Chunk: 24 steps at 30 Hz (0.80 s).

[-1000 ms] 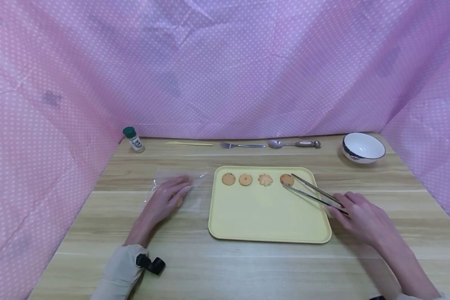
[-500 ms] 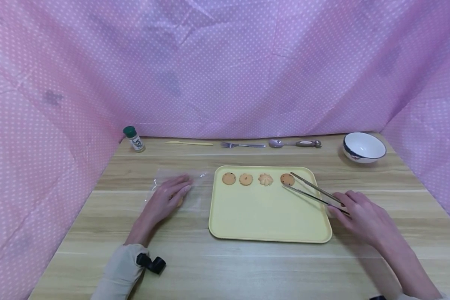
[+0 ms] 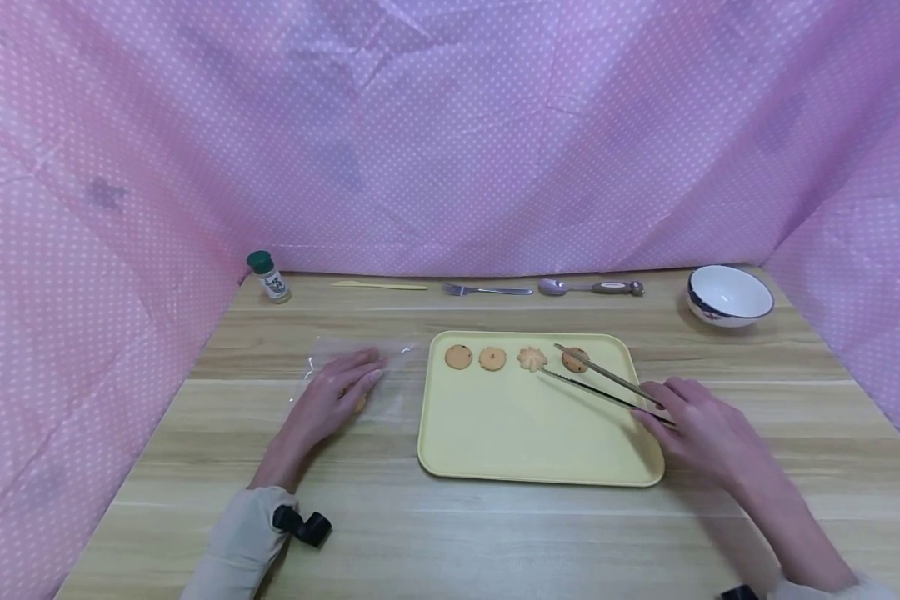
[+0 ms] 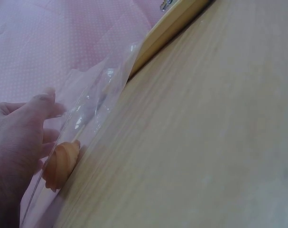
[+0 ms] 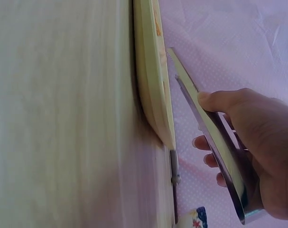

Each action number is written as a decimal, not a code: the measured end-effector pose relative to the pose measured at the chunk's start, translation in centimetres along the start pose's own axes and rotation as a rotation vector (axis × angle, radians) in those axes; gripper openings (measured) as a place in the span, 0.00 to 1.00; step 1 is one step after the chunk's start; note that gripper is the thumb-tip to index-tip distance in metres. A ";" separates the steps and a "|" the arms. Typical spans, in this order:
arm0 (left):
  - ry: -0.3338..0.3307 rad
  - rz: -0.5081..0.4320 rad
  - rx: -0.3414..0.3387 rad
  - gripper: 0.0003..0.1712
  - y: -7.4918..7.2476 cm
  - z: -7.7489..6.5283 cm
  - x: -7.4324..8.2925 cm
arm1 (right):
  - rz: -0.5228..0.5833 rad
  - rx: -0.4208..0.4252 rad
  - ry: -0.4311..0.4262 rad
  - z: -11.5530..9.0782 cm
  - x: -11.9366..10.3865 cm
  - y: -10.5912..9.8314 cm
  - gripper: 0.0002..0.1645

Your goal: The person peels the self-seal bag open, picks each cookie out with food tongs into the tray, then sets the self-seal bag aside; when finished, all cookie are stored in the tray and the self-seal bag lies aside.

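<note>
My left hand (image 3: pixel 335 393) rests over a clear plastic bag (image 3: pixel 397 375), fingers relaxed. A ridged cookie (image 4: pixel 61 165) shows through the film beside the fingers in the left wrist view; the hand mostly hides it in the head view. My right hand (image 3: pixel 708 429) grips metal tongs (image 3: pixel 607 393) with their arms spread. The tong tips are just right of a flower-shaped cookie (image 3: pixel 531 359), and one arm overlaps a dotted round cookie (image 3: pixel 574 361). Further left on the yellow tray (image 3: pixel 525 442) lie a ring-like cookie (image 3: pixel 492 359) and another round cookie (image 3: pixel 458 357).
Along the table's back edge stand a green-capped shaker (image 3: pixel 270 277) and a patterned white bowl (image 3: pixel 729 296). Between them lie a yellow knife (image 3: pixel 378 286), a fork (image 3: pixel 487 291) and a spoon (image 3: pixel 591 287). Pink dotted cloth (image 3: pixel 450 150) hangs behind and at the sides.
My right hand and the tongs have moved left, from around the dotted cookie at the right end towards the flower-shaped one. The left hand stays in place.
</note>
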<state>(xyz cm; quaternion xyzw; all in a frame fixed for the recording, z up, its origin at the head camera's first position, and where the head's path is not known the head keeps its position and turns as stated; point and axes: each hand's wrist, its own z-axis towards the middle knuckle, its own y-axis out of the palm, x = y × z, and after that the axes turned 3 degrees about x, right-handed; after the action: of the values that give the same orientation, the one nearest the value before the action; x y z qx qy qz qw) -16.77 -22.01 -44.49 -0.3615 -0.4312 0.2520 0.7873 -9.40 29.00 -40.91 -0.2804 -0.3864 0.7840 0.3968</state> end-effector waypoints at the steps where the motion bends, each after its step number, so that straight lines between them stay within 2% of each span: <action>1: -0.002 0.000 -0.001 0.19 0.0 0.0 0.0 | 0.007 0.002 -0.003 0.1 -0.2 0.1 0.18; 12: 0.007 -0.002 0.006 0.19 0.0 0.1 0.0 | 0.066 0.009 -0.101 2.6 -2.3 1.8 0.19; 15: 0.011 -0.003 0.004 0.19 0.0 0.1 -0.1 | 0.080 0.019 -0.138 3.4 -2.9 2.4 0.28; 18: 0.009 -0.004 0.003 0.19 -0.1 0.1 0.0 | 0.094 0.026 -0.168 4.0 -3.5 3.1 0.32; 22: 0.016 -0.008 0.010 0.19 -0.1 0.1 -0.1 | 0.106 0.010 -0.177 4.8 -4.2 3.8 0.22; 24: 0.023 -0.010 0.015 0.19 -0.1 0.1 -0.1 | 0.109 -0.004 -0.180 5.2 -4.6 4.1 0.21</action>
<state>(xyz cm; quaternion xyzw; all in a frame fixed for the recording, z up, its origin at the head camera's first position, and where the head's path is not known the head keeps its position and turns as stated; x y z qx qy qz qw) -16.93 -22.09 -44.45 -0.3560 -0.4222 0.2471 0.7962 -12.55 21.59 -40.91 -0.2304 -0.4063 0.8255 0.3168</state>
